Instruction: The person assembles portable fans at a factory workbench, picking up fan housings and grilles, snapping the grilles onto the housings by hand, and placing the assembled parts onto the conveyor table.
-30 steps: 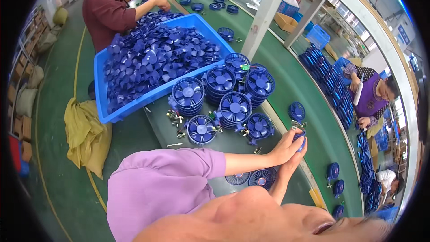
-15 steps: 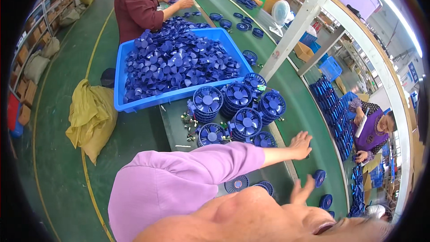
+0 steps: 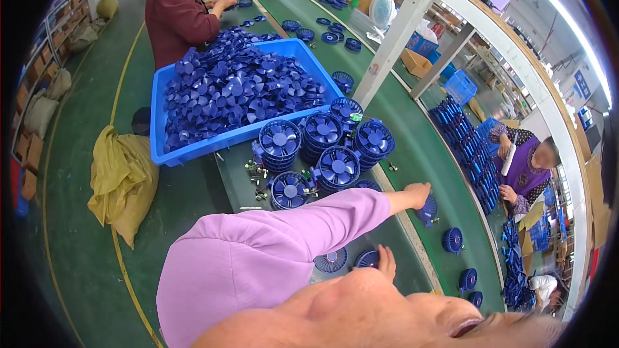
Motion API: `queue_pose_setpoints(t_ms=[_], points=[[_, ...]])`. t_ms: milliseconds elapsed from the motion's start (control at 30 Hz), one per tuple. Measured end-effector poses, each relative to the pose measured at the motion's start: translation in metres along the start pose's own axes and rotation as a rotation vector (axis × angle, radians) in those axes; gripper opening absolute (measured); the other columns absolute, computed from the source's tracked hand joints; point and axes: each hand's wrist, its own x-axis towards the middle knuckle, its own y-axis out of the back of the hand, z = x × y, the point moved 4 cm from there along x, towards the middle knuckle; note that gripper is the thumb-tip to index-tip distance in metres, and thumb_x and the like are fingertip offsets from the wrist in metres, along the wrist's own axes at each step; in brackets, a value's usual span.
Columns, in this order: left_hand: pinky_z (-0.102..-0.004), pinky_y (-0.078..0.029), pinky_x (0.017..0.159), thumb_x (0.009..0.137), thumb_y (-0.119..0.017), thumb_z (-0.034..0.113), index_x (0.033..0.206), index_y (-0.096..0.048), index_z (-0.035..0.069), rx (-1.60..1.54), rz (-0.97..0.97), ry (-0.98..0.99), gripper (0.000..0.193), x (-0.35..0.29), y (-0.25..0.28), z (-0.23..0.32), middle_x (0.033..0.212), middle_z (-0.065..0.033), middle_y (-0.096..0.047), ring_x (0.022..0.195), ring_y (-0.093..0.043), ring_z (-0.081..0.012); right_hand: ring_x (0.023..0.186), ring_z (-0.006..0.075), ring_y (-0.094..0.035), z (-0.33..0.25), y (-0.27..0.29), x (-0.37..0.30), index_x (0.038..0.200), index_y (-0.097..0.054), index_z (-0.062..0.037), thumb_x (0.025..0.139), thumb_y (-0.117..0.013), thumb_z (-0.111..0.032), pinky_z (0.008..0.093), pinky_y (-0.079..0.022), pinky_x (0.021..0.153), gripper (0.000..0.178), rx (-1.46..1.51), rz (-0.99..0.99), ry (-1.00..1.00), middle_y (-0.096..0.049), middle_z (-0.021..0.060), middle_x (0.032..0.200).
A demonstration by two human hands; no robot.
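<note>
Blue plastic fan housing (image 3: 427, 211), one: at the green belt (image 3: 419, 148), directly beneath the left hand (image 3: 416, 194), fingers bent down at its upper edge; cannot tell whether pinching it. Round blue grille (image 3: 367, 259), one: on the dark bench (image 3: 396, 235), immediately left of the right hand (image 3: 387, 263), fingers extended and lower part hidden; cannot tell whether touching. Second grille (image 3: 331, 260), one: farther left of the right hand. Loose round fan units (image 3: 452, 240), several: on the belt, below and right of the left hand. Stacked fan housings (image 3: 338, 166), with rotors: left of the left hand. Blue tub (image 3: 158, 113), heaped with fan blades (image 3: 238, 90): beyond the stacks, up and left of the left hand.
</note>
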Motion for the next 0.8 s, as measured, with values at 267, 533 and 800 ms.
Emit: queue_pose_setpoints(t_ms=[267,533,800], points=[[-0.0416,-0.059,0.063,0.074,-0.059,-0.005,0.125,-0.036,0.0,-0.512,-0.17,0.164,0.057,-0.042,0.017,0.026,0.104,-0.0272,-0.062,0.094,-0.067,-0.0357,0.138,0.0362,-0.032,0.087,0.038,-0.006,0.151,-0.022,-0.0205,0.089,-0.05,-0.061,0.0577,-0.031,0.109,0.08,1.833,0.381,-0.228,-0.03,0.0172,0.152],[-0.0493,-0.058,0.078,0.072,-0.06,-0.01,0.135,-0.035,0.007,-1.537,-0.377,0.209,0.07,-0.101,-0.011,-0.011,0.102,-0.0174,-0.06,0.086,-0.066,-0.0281,0.132,0.0377,-0.041,0.06,0.066,0.041,0.147,-0.029,-0.0072,0.097,-0.053,-0.032,0.0551,-0.044,0.1,0.061,1.635,0.286,-0.137,-0.039,0.0244,0.143],[-0.0337,-0.054,0.084,0.09,-0.068,0.029,0.124,-0.049,0.01,-1.748,-0.552,0.127,0.044,-0.152,0.017,-0.018,0.11,-0.0058,-0.064,0.097,-0.064,-0.0155,0.119,0.0275,-0.052,0.029,0.061,0.075,0.138,-0.045,-0.0036,0.091,-0.054,-0.015,0.0362,-0.042,0.098,0.049,0.369,0.56,-0.055,-0.054,0.0158,0.132]])
